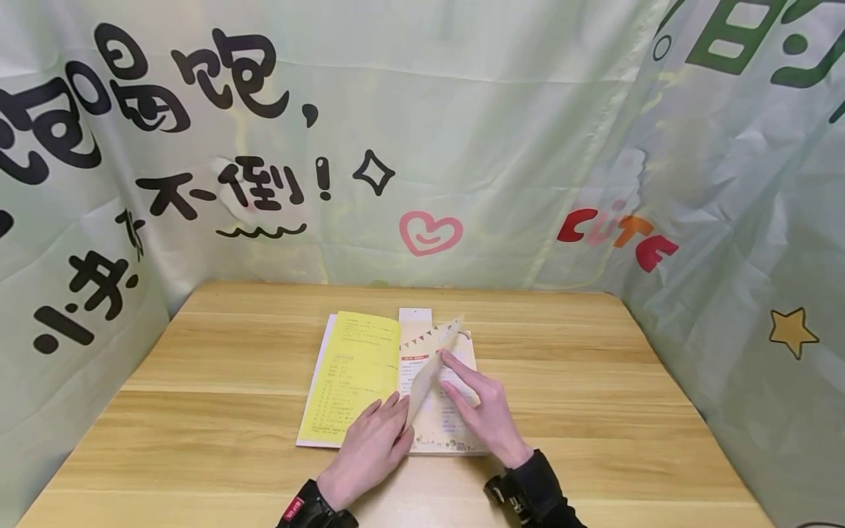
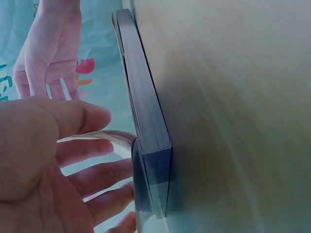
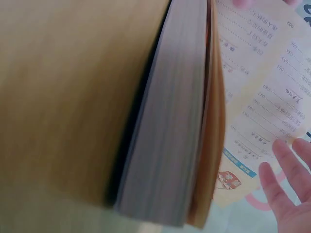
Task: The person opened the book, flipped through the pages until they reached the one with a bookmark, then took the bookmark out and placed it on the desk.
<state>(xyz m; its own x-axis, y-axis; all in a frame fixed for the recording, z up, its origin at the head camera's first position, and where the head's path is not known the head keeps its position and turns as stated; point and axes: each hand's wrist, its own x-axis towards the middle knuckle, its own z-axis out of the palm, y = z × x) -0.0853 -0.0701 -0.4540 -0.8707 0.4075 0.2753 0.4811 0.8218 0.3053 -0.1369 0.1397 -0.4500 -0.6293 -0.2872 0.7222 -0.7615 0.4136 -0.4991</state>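
An open book [image 1: 455,433] lies on the table, its left page yellow [image 1: 359,352] and its right side pale with printed lines. One leaf [image 1: 425,378] stands partly raised near the middle. My left hand [image 1: 372,447] rests on the lower yellow page beside the spine; in the left wrist view its thumb [image 2: 92,118] is close to curving pages. My right hand [image 1: 485,411] touches the raised leaf with an extended index fingertip, thumb apart below. In the right wrist view, straight fingers [image 3: 284,170] are against a printed page [image 3: 257,92], and the thick page block [image 3: 165,121] shows edge-on.
A white strip [image 1: 415,314] sticks out past the book's top edge. Underneath is a wooden table [image 1: 581,367], its far edge near a pale printed cloth [image 1: 495,147] that hangs behind and along both sides. Each wrist wears a black strap [image 1: 541,484].
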